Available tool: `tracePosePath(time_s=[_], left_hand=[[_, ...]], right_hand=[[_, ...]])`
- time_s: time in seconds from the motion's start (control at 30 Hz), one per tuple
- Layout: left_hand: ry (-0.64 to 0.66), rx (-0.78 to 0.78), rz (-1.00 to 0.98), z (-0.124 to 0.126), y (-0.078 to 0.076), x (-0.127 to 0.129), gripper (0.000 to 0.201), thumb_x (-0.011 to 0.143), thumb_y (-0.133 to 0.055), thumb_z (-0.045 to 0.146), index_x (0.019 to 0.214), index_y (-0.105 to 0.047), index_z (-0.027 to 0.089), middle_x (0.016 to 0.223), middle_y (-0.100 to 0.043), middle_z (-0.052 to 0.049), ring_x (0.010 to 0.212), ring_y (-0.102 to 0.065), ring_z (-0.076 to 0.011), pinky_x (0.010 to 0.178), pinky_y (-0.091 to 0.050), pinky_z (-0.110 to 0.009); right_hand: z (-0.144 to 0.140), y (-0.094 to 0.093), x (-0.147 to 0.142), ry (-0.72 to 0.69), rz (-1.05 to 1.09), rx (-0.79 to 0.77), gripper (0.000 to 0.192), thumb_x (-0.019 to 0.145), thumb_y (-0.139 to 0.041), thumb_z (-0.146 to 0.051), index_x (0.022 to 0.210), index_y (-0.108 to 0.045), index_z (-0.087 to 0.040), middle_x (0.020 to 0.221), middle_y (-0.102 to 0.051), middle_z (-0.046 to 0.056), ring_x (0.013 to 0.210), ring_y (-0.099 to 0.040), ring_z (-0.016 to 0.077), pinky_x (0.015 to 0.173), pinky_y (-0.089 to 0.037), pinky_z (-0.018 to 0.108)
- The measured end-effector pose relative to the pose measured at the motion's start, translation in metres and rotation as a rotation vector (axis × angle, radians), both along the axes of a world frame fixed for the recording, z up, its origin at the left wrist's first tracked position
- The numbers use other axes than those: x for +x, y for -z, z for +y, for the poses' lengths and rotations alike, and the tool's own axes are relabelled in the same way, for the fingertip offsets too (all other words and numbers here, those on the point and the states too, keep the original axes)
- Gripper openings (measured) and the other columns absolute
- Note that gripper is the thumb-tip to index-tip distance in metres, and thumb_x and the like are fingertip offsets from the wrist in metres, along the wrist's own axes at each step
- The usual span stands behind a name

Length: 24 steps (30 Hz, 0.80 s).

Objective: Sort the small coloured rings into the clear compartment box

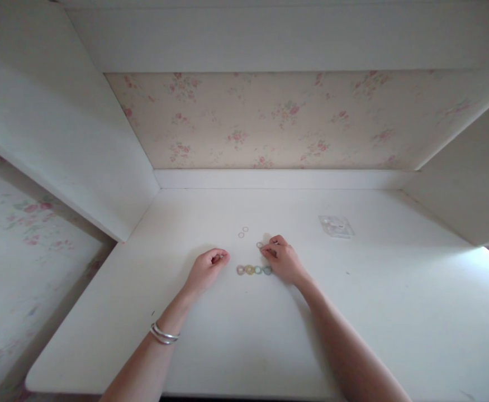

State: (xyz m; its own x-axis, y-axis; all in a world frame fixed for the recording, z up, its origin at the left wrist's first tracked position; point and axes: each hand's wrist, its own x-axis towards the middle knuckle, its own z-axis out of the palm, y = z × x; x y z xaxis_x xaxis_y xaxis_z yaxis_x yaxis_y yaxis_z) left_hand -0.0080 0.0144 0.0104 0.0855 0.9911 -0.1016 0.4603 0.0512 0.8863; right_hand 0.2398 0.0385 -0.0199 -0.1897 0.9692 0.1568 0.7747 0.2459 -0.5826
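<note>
Over the table's middle, my right hand (284, 259) has its thumb and finger closed on the edge of a small thin ring (258, 244). My left hand (209, 267) is closed in a pinch to the left; whatever its fingertips hold is too small to make out. Between the hands lies a row of several thicker coloured rings: a pink ring (238, 270), a yellow ring (250, 273), a pale green ring (258, 273) and a grey-green ring (267, 273) by my right hand. Farther back lie two thin pale rings (245, 226), close together.
A clear plastic packet (336, 226) lies on the white table (244, 346), back right. White panels stand at the left (80, 139) and right (474, 173), with flowered wallpaper behind. Silver bangles (164, 335) circle my left wrist. Small dark specks dot the tabletop.
</note>
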Motion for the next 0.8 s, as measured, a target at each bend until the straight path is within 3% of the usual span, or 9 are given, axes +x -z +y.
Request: tracePosePath(time_s=[0.3,0.67,0.8], left_hand=[[0.017,0.023,-0.019,0.002,0.003,-0.002,0.033,0.078,-0.052,0.047,0.086,-0.066,0.018,0.059,-0.046,0.003,0.056,-0.041,-0.0113,0.051,-0.029,-0.022],[0.015,0.007,-0.017,0.003,0.002,-0.003,0.033,0.078,-0.053,0.047,0.088,-0.066,0.018,0.061,-0.048,0.003,0.056,-0.042,-0.0115,0.052,-0.03,-0.023],[0.018,0.001,-0.035,0.002,0.001,-0.003,0.036,0.078,-0.053,0.049,0.088,-0.065,0.017,0.062,-0.049,0.002,0.056,-0.042,-0.0118,0.052,-0.029,-0.023]], right_hand=[[-0.006,-0.003,0.005,-0.03,0.176,-0.032,0.024,0.088,-0.048,-0.036,0.086,-0.067,-0.022,0.095,-0.052,0.003,0.062,-0.05,0.0092,0.059,-0.04,0.025],[-0.013,-0.01,0.009,-0.006,0.335,-0.021,0.027,0.086,-0.05,-0.041,0.084,-0.067,-0.021,0.093,-0.051,0.005,0.068,-0.05,0.012,0.06,-0.042,0.026],[-0.025,-0.011,0.012,-0.054,0.357,-0.027,0.026,0.087,-0.05,-0.041,0.084,-0.067,-0.021,0.092,-0.05,0.005,0.067,-0.049,0.0114,0.058,-0.042,0.025]])
